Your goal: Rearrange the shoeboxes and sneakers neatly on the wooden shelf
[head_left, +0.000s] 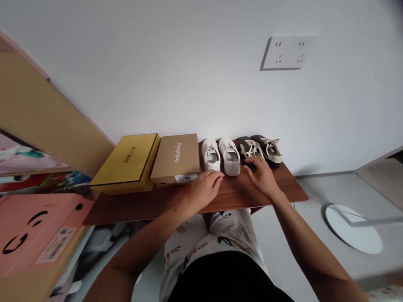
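On a brown wooden shelf (151,203) against the white wall stand a yellow shoebox (127,161), a tan shoebox (178,157), a pair of white sneakers (220,156) and a pair of dark grey sneakers (261,149). My left hand (204,186) rests on the shelf just in front of the left white sneaker, fingers loosely curled, holding nothing. My right hand (261,176) lies with fingers stretched toward the heel of the left dark grey sneaker, touching or almost touching it.
A pink box (34,230) and stacked cardboard stand at the left. A double wall socket (288,52) is above the shoes. A white round lamp base (354,228) sits on the grey floor at the right. My patterned shirt shows below the shelf.
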`<state>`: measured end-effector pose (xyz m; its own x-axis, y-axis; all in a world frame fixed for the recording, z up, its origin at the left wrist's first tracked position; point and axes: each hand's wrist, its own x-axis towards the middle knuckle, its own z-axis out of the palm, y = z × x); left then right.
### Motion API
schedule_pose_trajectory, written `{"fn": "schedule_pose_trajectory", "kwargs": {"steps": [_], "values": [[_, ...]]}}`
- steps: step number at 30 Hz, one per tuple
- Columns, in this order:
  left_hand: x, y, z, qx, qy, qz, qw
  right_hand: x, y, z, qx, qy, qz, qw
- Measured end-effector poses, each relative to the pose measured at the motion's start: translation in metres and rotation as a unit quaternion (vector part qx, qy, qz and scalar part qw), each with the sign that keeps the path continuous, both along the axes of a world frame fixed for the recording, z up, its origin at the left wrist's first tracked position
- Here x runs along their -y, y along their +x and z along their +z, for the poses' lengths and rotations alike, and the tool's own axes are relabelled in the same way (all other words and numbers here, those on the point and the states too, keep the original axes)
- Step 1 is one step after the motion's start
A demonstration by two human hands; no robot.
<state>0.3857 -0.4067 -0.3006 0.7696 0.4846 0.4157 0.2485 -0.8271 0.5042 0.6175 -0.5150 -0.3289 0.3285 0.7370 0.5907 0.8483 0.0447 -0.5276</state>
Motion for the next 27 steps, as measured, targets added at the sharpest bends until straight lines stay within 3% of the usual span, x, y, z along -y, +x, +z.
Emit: {"fn": "schedule_pose_trajectory", "kwargs": {"steps": [7,12,15,17,21,27], "values": [[-0.016,-0.109,-0.020,0.020,-0.098,0.126,0.987,-0.014,-0.077,-0.028,-0.180,-0.033,0.082,0.980],[-0.021,-0.155,-0.023,-0.005,-0.199,0.252,0.947,-0.016,-0.113,-0.046,-0.290,-0.090,0.094,0.948],[-0.033,-0.175,-0.031,0.045,-0.261,0.307,0.914,-0.013,-0.128,-0.050,-0.320,-0.110,0.106,0.935],[-0.042,-0.186,-0.039,0.128,-0.316,0.347,0.874,-0.009,-0.136,-0.055,-0.347,-0.118,0.119,0.923],[-0.055,-0.201,-0.051,0.300,-0.453,0.392,0.743,-0.001,-0.147,-0.066,-0.411,-0.130,0.136,0.892],[-0.074,-0.220,-0.041,0.423,-0.568,0.401,0.581,0.002,-0.154,-0.076,-0.529,-0.120,0.139,0.829]]}}
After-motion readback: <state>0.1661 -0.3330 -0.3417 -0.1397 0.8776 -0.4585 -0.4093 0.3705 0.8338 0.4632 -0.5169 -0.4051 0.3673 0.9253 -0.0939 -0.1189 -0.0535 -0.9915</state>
